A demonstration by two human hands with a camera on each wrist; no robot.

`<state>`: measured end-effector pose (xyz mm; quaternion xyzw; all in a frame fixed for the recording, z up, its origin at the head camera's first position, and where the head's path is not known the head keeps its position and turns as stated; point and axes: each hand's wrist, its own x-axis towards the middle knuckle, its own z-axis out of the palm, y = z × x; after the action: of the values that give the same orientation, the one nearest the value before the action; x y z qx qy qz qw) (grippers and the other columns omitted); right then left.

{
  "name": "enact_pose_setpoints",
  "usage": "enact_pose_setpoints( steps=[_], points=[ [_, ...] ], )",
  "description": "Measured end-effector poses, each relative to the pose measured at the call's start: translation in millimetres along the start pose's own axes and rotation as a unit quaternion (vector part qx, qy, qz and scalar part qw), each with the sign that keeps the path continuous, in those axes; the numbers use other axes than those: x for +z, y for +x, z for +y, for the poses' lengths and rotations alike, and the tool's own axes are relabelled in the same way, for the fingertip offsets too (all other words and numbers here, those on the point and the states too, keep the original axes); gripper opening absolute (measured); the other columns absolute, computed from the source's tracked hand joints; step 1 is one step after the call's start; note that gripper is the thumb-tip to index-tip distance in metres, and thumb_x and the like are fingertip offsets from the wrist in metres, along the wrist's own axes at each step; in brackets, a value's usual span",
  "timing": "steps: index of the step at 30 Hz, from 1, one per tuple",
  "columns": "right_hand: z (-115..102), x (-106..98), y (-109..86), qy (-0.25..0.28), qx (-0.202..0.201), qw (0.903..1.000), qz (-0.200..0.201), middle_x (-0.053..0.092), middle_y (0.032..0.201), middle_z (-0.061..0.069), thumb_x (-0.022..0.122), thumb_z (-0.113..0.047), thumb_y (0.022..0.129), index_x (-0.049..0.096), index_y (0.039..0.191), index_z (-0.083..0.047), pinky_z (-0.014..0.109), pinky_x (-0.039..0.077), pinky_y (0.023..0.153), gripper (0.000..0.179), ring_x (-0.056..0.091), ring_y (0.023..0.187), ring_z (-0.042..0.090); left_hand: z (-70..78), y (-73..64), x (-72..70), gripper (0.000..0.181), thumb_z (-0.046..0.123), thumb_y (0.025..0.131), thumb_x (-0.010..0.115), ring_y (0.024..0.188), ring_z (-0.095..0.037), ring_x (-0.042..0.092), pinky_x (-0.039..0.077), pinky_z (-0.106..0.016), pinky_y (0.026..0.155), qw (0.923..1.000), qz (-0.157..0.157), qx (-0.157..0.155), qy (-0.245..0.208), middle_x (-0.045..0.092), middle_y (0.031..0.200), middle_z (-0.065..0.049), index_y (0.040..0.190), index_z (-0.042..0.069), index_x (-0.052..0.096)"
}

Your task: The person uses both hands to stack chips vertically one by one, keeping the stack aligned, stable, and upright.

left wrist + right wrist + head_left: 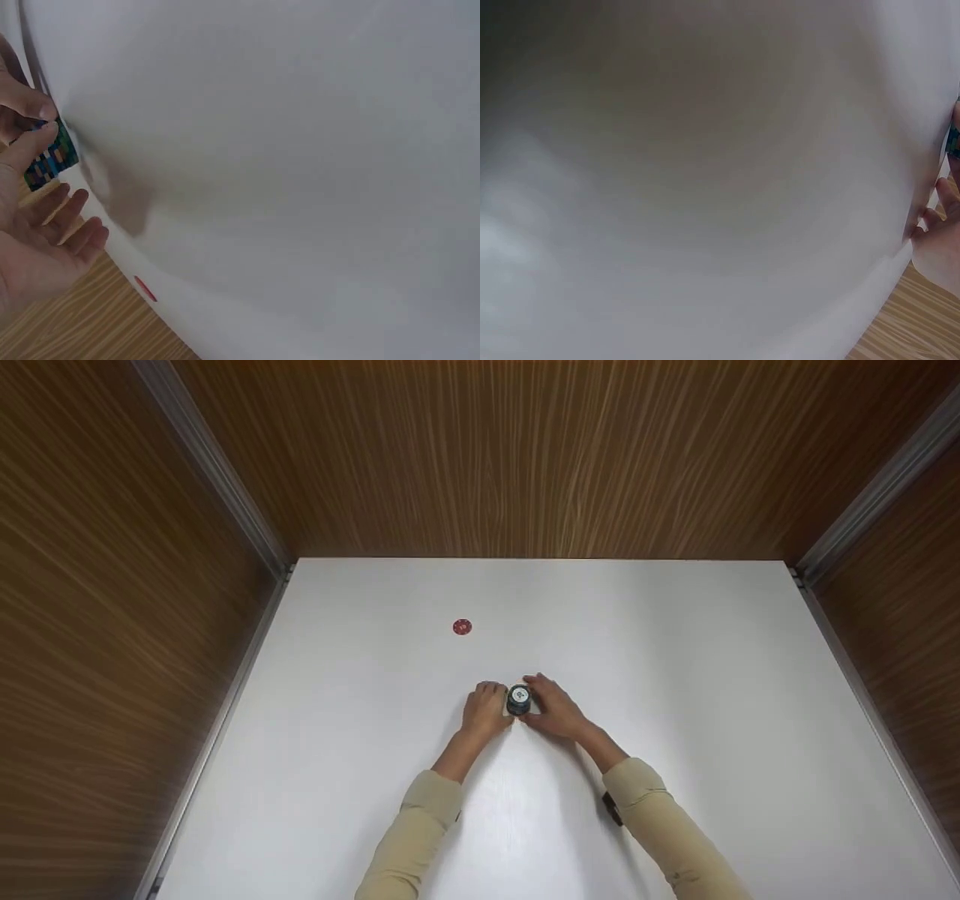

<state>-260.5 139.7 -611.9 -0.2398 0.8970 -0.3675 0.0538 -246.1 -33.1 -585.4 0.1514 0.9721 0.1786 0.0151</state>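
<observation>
A short stack of poker chips (pixel 519 700) stands on the white table, with a pale round label on its top chip. Its side (pixel 52 157) shows dark green and blue with small coloured blocks. From the left, my left hand (pixel 486 710) rests against it, thumb on the stack; in the left wrist view its fingers (pixel 71 225) spread loosely, apart from the chips. Opposite, my right hand (pixel 553 709) curves its fingers and thumb around the stack's right side. Only a sliver of the stack (pixel 953 142) shows in the right wrist view.
A single red poker chip (pixel 462 627) lies flat farther back and slightly left. Brown wood-grain panels (pixel 525 457) wall the white table (pixel 337 660) at the back and both sides. A small dark object (pixel 612 809) peeks out beside the right sleeve.
</observation>
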Motion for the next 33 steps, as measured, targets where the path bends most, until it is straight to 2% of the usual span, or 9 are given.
enact_pose_setpoints(
  steps=[4,7,11,15,18,20,27,33],
  points=[
    [-0.1,0.3,-0.4,0.006,0.009,0.9999,-0.001,0.040,0.137,0.016,0.071,-0.017,0.079,0.050,0.124,-0.003,0.050,0.016,0.106,0.052,0.022,0.132,0.036,-7.4,-1.0,4.5,0.042,0.021,0.074,0.077,0.114,-0.029,0.045,0.038,-0.039,0.094,0.9997,0.004,-0.001,-0.026,0.056,0.113,-0.012,0.108,0.001,0.060],
    [-0.2,0.3,-0.3,0.003,0.012,0.9999,-0.004,0.039,0.138,0.016,0.070,-0.019,0.080,0.050,0.125,-0.004,0.049,0.015,0.107,0.052,0.022,0.132,0.035,-9.3,-1.3,5.0,0.041,0.020,0.075,0.076,0.112,-0.029,0.048,0.039,-0.039,0.093,0.9982,0.017,0.001,-0.057,0.058,0.112,-0.011,0.108,0.003,0.062],
    [0.7,0.0,-2.0,0.006,0.013,0.9998,-0.012,0.038,0.139,0.019,0.068,-0.022,0.081,0.043,0.132,-0.001,0.048,0.014,0.107,0.061,0.021,0.133,0.036,-9.2,-1.9,4.6,0.041,0.020,0.077,0.074,0.109,-0.027,0.050,0.040,-0.038,0.092,0.9961,0.029,0.008,-0.083,0.060,0.111,-0.010,0.112,0.004,0.063],
    [-0.6,-2.7,-5.6,0.067,0.036,0.9971,-0.004,0.040,0.137,0.019,0.068,-0.021,0.082,0.042,0.133,-0.001,0.049,0.017,0.107,0.060,0.025,0.131,0.036,-9.2,-1.7,3.3,0.041,0.023,0.079,0.073,0.108,-0.026,0.052,0.041,-0.037,0.091,0.9951,0.030,0.010,-0.094,0.061,0.112,-0.009,0.115,0.006,0.062],
    [-3.8,-5.2,-6.4,0.112,0.049,0.9925,0.007,0.043,0.135,0.016,0.067,-0.020,0.084,0.043,0.132,-0.002,0.048,0.021,0.106,0.056,0.030,0.129,0.035,-10.5,-1.4,1.8,0.043,0.023,0.078,0.073,0.106,-0.024,0.053,0.041,-0.036,0.090,0.9937,0.032,-0.002,-0.108,0.061,0.112,-0.007,0.116,0.007,0.062],
    [-6.1,-6.8,-6.5,0.124,0.052,0.9909,0.011,0.045,0.134,0.015,0.066,-0.020,0.086,0.044,0.131,-0.002,0.045,0.023,0.105,0.054,0.033,0.128,0.033,-11.1,-1.2,1.0,0.043,0.023,0.077,0.073,0.106,-0.024,0.053,0.041,-0.035,0.090,0.9929,0.034,-0.009,-0.114,0.061,0.112,-0.007,0.115,0.007,0.062],
    [-9.2,-9.7,-6.2,0.111,0.047,0.9923,0.030,0.052,0.126,0.014,0.064,-0.015,0.087,0.051,0.125,-0.002,0.044,0.029,0.103,0.042,0.040,0.124,0.031,-9.7,-0.9,-0.9,0.042,0.022,0.077,0.074,0.104,-0.025,0.054,0.043,-0.036,0.087,0.9927,0.037,0.001,-0.115,0.062,0.110,-0.007,0.115,0.007,0.063],
    [-8.9,-10.6,-7.3,0.115,0.034,0.9922,0.032,0.055,0.123,0.013,0.064,-0.013,0.087,0.053,0.122,-0.004,0.045,0.028,0.103,0.038,0.040,0.124,0.031,-9.5,-1.2,0.6,0.041,0.022,0.077,0.073,0.103,-0.024,0.055,0.043,-0.036,0.087,0.9911,0.040,0.006,-0.127,0.062,0.109,-0.007,0.114,0.008,0.063]
  ],
)
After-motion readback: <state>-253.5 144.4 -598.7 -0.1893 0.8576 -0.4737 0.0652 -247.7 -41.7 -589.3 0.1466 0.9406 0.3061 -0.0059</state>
